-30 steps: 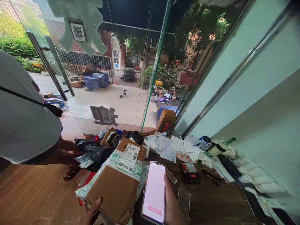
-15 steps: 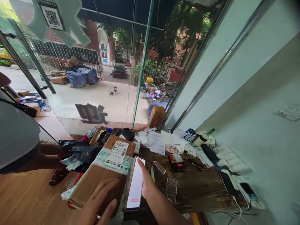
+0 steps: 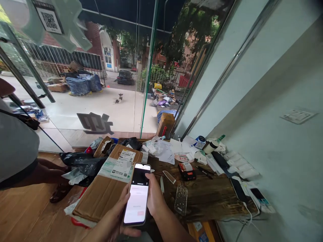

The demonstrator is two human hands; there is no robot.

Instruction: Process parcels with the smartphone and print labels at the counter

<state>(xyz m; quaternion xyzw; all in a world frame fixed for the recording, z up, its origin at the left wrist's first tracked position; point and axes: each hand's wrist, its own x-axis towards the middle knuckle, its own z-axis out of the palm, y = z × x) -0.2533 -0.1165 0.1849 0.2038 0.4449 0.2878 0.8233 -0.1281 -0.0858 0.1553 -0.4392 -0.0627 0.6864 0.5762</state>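
A smartphone (image 3: 137, 194) with a lit screen is held upright over the near edge of the dark wooden table (image 3: 209, 198). My left hand (image 3: 118, 215) cups its lower left side and my right hand (image 3: 154, 198) grips its right edge. Just left of the phone lies a brown cardboard parcel (image 3: 106, 188) with a white and green shipping label (image 3: 118, 166). Neither hand touches the parcel.
Another person in a grey shirt (image 3: 15, 148) stands at the left by black bags (image 3: 80, 161). On the table lie a clear phone case (image 3: 181, 200), a red-black label printer (image 3: 186, 170), papers, tape rolls and charging phones (image 3: 254, 195). Glass doors (image 3: 106, 84) stand behind.
My left hand left the top of the parcel and came onto the phone. The phone tilted up toward me and its screen now shows a dark upper part. The view shifted slightly.
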